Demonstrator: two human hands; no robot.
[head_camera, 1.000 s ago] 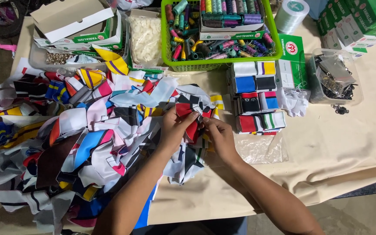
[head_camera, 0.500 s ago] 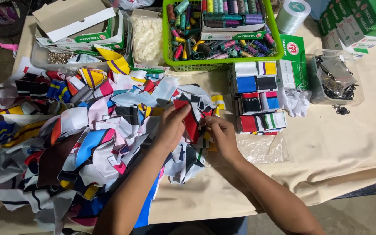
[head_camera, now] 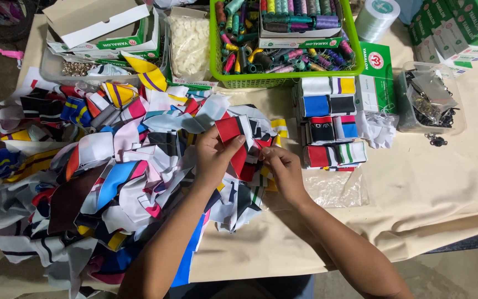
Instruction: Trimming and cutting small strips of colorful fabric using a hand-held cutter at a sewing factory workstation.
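Forearms enter from the bottom edge, elbows cut off by the frame, and meet over the middle of the desk (head_camera: 427, 199), which is draped in cream cloth. The left hand (head_camera: 212, 158) has its fingers closed around a red, white and black fabric strip (head_camera: 234, 133), thumb laid across the front of it; how the other fingers sit behind the cloth is hidden. The right hand (head_camera: 284, 169) pinches the lower end of the same strip, fingertips drawn tight together, though just where the grip falls is lost among the folds. Both hands rest on the right edge of a big heap of fabric scraps (head_camera: 100, 171), many-coloured and so tangled that single pieces are hard to tell apart; its left side runs out of view. Just right of the right hand lies a clear plastic bag (head_camera: 338, 191), contents unclear. Beyond it stands a stack of folded strips (head_camera: 327, 122), then a clear tub of dark metal parts (head_camera: 430, 102) too small to make out. Farther back sits a green basket of thread spools (head_camera: 283, 41), its top cut off, with a bag of white buttons (head_camera: 189, 41) and open cardboard boxes (head_camera: 103, 27) to its left
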